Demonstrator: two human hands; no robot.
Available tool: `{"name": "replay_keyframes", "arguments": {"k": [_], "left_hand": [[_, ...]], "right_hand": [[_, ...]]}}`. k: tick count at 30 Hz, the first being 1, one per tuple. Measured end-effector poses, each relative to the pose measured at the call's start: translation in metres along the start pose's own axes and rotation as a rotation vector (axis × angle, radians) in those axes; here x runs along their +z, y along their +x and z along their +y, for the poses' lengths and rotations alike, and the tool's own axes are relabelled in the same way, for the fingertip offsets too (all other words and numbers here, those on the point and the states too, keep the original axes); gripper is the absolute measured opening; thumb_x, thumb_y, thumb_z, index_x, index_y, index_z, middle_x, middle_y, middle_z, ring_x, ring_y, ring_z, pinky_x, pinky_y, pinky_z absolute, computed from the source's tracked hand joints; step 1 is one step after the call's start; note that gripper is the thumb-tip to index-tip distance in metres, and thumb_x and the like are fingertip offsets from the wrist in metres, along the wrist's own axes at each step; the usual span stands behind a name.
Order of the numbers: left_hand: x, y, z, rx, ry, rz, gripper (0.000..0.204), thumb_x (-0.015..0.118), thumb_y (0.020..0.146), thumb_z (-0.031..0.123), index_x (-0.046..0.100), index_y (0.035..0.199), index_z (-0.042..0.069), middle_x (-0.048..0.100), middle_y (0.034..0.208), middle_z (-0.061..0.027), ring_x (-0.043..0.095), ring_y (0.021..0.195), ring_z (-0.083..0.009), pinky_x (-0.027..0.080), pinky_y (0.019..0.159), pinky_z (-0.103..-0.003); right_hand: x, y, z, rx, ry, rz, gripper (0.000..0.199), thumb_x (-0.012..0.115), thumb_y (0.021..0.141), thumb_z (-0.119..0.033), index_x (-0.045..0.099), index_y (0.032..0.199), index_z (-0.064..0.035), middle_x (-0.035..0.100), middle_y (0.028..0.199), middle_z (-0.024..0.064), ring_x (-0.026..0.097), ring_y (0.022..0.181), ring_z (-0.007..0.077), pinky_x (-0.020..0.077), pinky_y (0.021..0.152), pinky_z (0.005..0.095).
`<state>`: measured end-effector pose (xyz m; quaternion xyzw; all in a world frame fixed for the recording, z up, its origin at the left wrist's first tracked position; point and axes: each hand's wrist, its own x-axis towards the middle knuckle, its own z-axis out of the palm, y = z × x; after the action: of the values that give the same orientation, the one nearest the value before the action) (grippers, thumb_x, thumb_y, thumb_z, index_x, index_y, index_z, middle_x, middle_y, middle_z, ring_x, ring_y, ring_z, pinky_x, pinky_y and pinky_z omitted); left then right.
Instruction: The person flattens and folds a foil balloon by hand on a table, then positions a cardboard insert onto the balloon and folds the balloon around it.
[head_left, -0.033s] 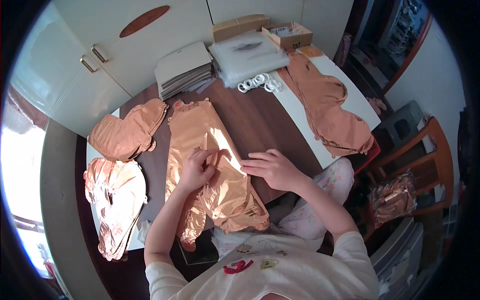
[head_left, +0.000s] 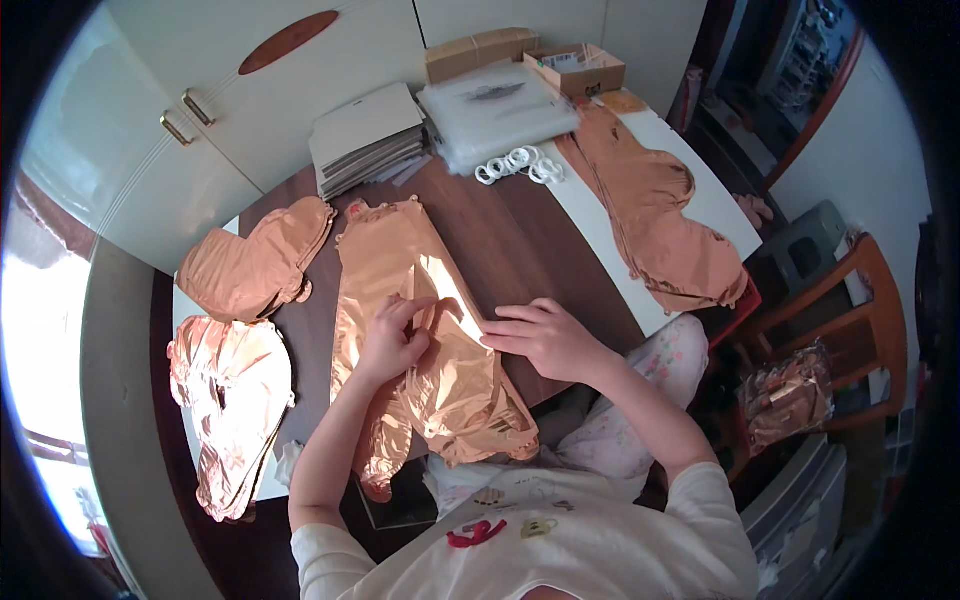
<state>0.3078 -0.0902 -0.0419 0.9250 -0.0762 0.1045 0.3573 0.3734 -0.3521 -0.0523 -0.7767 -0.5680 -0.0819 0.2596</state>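
Copper-coloured foil piece (head_left: 375, 255) lies lengthwise at the middle of the desk (head_left: 505, 235), its near end extending past the edge toward the lap. Left hand (head_left: 386, 345) rests over the foil, fingers curled; right hand (head_left: 548, 340) meets the right edge, fingers extended. Whether either hand's fingers clamp the foil cannot be told.

Progress, as judged: the far portion is laid out fairly flat; the near portion is creased and apparently unfinished. Foil stacks lie at left (head_left: 255, 260) and right (head_left: 650, 205).

Markings: the open carton (head_left: 605, 78) and the clear plastic sleeves (head_left: 465, 130) each carry a dark mark; no lettering on either is legible.
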Motion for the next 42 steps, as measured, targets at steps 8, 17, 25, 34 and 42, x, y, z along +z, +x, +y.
{"name": "replay_keyframes", "arguments": {"k": [8, 17, 25, 34, 42], "left_hand": [[0.0, -0.001, 0.0, 0.035, 0.017, -0.002, 0.043, 0.054, 0.067, 0.004, 0.062, 0.109, 0.006, 0.059, 0.076, -0.0115, 0.053, 0.078, -0.0281, 0.046, 0.072, -0.038], [-0.001, 0.0, 0.002, 0.046, 0.042, -0.015, 0.044, 0.057, 0.067, 0.006, 0.061, 0.111, 0.006, 0.058, 0.075, -0.0107, 0.053, 0.079, -0.0274, 0.045, 0.074, -0.037], [0.0, -0.001, 0.002, 0.024, 0.007, 0.011, 0.047, 0.06, 0.067, 0.007, 0.059, 0.114, 0.005, 0.057, 0.074, -0.0125, 0.053, 0.08, -0.0288, 0.045, 0.076, -0.038], [-0.005, 0.025, 0.006, 0.146, 0.408, 0.157, 0.05, 0.063, 0.073, 0.016, 0.053, 0.12, 0.005, 0.055, 0.102, -0.0133, 0.052, 0.096, -0.0309, 0.044, 0.083, -0.04], [0.007, 0.089, -0.015, -0.32, 0.374, 0.178, 0.036, 0.064, 0.078, 0.037, 0.064, 0.095, 0.005, 0.06, 0.1, -0.0155, 0.055, 0.097, -0.0331, 0.045, 0.082, -0.043]], "right_hand": [[0.003, -0.002, 0.003, -0.023, -0.005, -0.002, 0.033, 0.052, 0.082, -0.007, 0.066, 0.111, -0.0153, 0.062, 0.12, -0.0033, 0.052, 0.116, 0.0178, 0.0382, 0.093, 0.035], [0.004, -0.007, 0.005, -0.015, 0.016, 0.002, 0.033, 0.054, 0.08, -0.005, 0.068, 0.108, -0.014, 0.063, 0.118, -0.0016, 0.055, 0.114, 0.0181, 0.0392, 0.092, 0.0352], [0.001, -0.008, 0.003, -0.011, 0.024, 0.003, 0.03, 0.054, 0.08, -0.006, 0.069, 0.106, -0.0127, 0.065, 0.115, -0.0012, 0.055, 0.114, 0.018, 0.0393, 0.092, 0.0349], [0.002, -0.01, 0.004, 0.015, 0.042, -0.004, 0.027, 0.051, 0.084, -0.007, 0.07, 0.103, -0.0134, 0.065, 0.114, -0.0008, 0.056, 0.113, 0.0165, 0.0382, 0.094, 0.0351], [0.002, -0.008, 0.002, 0.02, 0.045, 0.0, 0.026, 0.052, 0.084, -0.007, 0.07, 0.102, -0.0136, 0.065, 0.113, -0.0006, 0.056, 0.113, 0.0154, 0.0383, 0.093, 0.0341]]}}
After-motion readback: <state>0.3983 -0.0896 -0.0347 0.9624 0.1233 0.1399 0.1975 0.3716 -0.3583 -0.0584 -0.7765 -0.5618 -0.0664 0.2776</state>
